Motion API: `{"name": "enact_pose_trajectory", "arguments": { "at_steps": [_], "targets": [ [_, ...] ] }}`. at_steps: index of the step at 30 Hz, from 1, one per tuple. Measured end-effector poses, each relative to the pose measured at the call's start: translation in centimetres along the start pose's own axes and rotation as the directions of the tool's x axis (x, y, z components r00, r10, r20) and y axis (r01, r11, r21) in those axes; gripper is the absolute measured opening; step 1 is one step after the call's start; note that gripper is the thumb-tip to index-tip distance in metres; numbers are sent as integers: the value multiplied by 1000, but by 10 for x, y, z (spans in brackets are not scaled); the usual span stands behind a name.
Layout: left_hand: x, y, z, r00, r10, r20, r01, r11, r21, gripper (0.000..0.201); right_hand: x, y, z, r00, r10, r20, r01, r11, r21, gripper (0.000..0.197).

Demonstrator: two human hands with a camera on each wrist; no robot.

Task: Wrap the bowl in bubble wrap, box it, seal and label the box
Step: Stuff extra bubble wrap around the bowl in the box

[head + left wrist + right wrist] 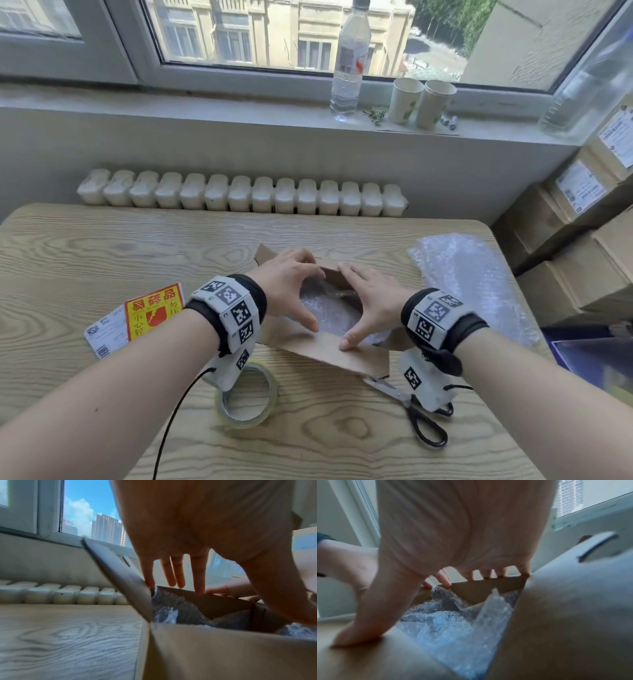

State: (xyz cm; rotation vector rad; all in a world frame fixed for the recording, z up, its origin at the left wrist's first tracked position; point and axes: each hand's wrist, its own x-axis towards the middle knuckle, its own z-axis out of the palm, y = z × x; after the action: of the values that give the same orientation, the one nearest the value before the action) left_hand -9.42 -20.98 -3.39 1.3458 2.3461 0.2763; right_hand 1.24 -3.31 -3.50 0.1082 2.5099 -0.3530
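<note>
A brown cardboard box (pixel 329 347) stands at the table's middle with its flaps partly folded in. Inside lies the bowl in bubble wrap (pixel 329 311), seen through the gap between the flaps. My left hand (pixel 287 284) and right hand (pixel 373 301) are spread over the opening, side by side. Their fingertips press on the far flap (pixel 329 266) and their thumbs lie at the near flap. In the left wrist view the left hand (pixel 197 527) reaches down to the far flap beside an upright side flap (pixel 120 577). The right wrist view shows the right hand (pixel 453 527) above the wrapped bowl (pixel 445 622).
A tape roll (pixel 246 397) lies near the front left of the box and scissors (pixel 411 407) near the front right. A red fragile sticker (pixel 154 310) and a shipping label (pixel 106 334) lie to the left. Spare bubble wrap (pixel 469 274) and stacked cartons (pixel 582 257) are on the right.
</note>
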Motion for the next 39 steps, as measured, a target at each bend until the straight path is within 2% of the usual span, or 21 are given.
{"name": "enact_pose_trajectory", "arguments": {
  "at_steps": [4, 7, 10, 15, 18, 21, 23, 25, 26, 27, 28, 30, 31, 33, 35, 39],
  "targets": [
    [2, -5, 1, 978, -66, 200, -8, 938, 346, 124, 3, -7, 3, 999, 47, -15, -48, 995, -86, 136],
    [3, -7, 10, 971, -122, 204, 14, 886, 464, 131, 4, -15, 13, 994, 58, -90, -71, 985, -154, 129],
    [5, -3, 15, 978, -131, 161, 41, 882, 470, 126, 6, -14, 21, 985, 47, -163, -70, 988, -139, 125],
    [4, 0, 15, 973, -176, 147, 120, 937, 327, 132, 9, -11, 17, 979, 38, -202, -58, 994, -94, 122],
    [3, 3, 15, 967, -210, 142, 163, 944, 287, 129, 10, -10, 16, 976, 39, -212, -54, 997, -64, 119],
    [7, 9, 17, 948, -279, 155, 220, 923, 316, 127, 7, -8, 13, 984, 31, -174, -35, 999, -17, 121],
    [9, 11, 17, 938, -301, 173, 226, 908, 353, 132, 2, -8, 6, 974, 26, -226, -3, 995, 103, 103],
    [10, 12, 16, 931, -305, 202, 222, 909, 352, 138, -6, -3, -3, 928, 40, -371, 32, 982, 186, 63],
    [9, 13, 13, 927, -308, 214, 227, 915, 334, 138, -8, 0, -6, 919, 56, -391, 14, 985, 174, 43],
    [7, 15, 9, 930, -303, 210, 230, 921, 314, 135, -11, 3, -8, 932, 71, -354, -28, 992, 125, 29],
    [7, 17, 5, 947, -272, 169, 214, 930, 300, 127, -11, 4, -8, 955, 89, -285, -80, 996, 42, 23],
    [10, 23, -2, 990, -142, 24, 130, 951, 280, 99, -10, 1, -3, 978, 111, -177, -135, 982, -132, 32],
    [13, 27, -3, 995, -95, -7, 93, 961, 261, 83, -6, -1, 1, 983, 102, -152, -129, 975, -182, 40],
    [17, 31, 2, 993, -99, 59, 83, 967, 241, 65, 2, -4, 10, 989, 67, -130, -94, 971, -222, 50],
    [18, 27, 14, 980, -155, 127, 118, 958, 263, 66, 8, -5, 16, 990, 66, -125, -95, 966, -242, 50],
    [21, 16, 34, 965, -216, 147, 169, 945, 281, 62, 17, -3, 21, 993, 87, -84, -107, 956, -273, 45]
  ]
}}
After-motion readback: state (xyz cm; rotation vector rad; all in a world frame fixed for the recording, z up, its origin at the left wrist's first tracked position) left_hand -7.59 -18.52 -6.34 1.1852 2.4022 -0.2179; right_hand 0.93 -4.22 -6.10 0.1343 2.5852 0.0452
